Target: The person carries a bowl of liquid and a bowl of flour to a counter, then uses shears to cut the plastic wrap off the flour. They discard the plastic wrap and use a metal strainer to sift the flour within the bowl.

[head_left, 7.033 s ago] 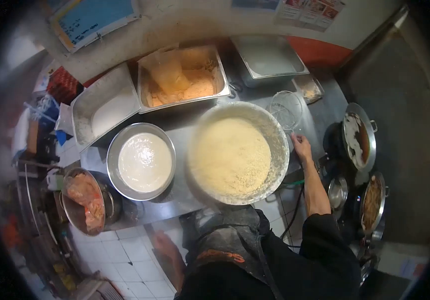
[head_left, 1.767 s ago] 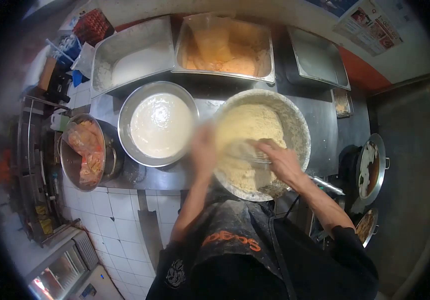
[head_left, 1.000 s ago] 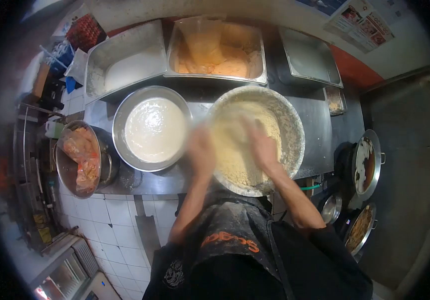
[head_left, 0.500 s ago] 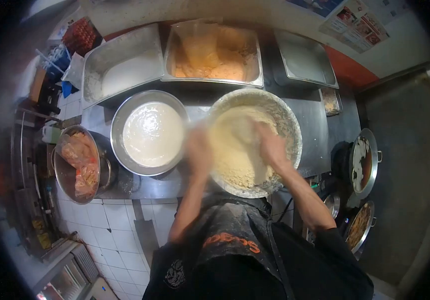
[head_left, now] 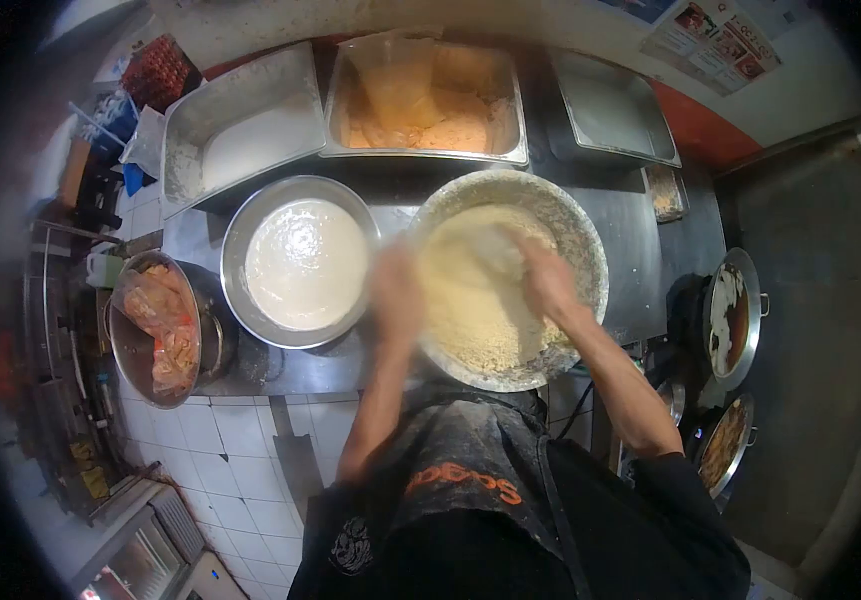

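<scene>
Over the large floury bowl [head_left: 582, 232] on the steel counter [head_left: 635, 275], both hands work at a blurred sieve.

The right hand [head_left: 550, 282] is closed on the sieve [head_left: 496, 250], which hangs above pale yellow flour [head_left: 485, 325] inside the bowl; the left hand [head_left: 395, 290] is a blur at the bowl's left rim, its finger spread impossible to tell. Just left stands a steel basin [head_left: 233, 262] of white batter [head_left: 307, 262]; behind them, a metal pan [head_left: 518, 148] holds orange powder [head_left: 460, 132], and a pot [head_left: 137, 355] sits farther left.
</scene>
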Demonstrator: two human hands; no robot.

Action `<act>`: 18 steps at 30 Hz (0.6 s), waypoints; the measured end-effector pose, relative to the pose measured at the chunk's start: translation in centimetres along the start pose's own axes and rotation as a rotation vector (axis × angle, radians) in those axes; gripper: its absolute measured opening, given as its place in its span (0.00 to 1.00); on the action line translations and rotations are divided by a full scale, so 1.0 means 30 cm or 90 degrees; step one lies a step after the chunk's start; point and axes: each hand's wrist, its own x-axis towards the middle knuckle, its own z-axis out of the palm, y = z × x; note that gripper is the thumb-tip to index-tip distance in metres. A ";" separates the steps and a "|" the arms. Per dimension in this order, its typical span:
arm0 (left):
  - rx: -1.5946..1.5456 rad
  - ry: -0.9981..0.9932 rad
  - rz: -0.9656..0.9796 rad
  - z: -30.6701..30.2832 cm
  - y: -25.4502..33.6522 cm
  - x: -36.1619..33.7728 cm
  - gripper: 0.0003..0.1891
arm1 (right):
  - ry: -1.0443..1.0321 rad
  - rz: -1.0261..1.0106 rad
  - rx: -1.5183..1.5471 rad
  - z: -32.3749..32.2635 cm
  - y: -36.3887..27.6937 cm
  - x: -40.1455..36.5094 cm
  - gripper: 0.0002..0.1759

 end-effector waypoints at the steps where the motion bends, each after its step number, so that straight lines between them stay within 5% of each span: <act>1: 0.022 -0.020 0.009 -0.007 0.017 0.006 0.16 | -0.037 -0.067 0.071 0.004 -0.019 -0.033 0.32; 8: 0.042 -0.011 0.001 -0.021 0.033 -0.001 0.19 | -0.154 -0.103 0.071 -0.159 0.062 -0.101 0.31; 10: 0.073 -0.004 -0.040 -0.034 0.053 -0.065 0.20 | -0.050 0.082 -0.089 -0.194 0.103 -0.082 0.35; 13: 0.145 -0.048 -0.065 -0.078 0.108 -0.160 0.22 | 0.020 0.113 -0.075 -0.118 0.099 -0.074 0.37; 14: 0.165 -0.071 -0.086 -0.080 0.096 -0.195 0.21 | -0.048 0.155 -0.095 -0.076 0.059 -0.080 0.38; 18: 0.163 -0.123 -0.175 -0.103 0.140 -0.198 0.20 | -0.050 0.040 -0.103 0.028 -0.010 -0.177 0.40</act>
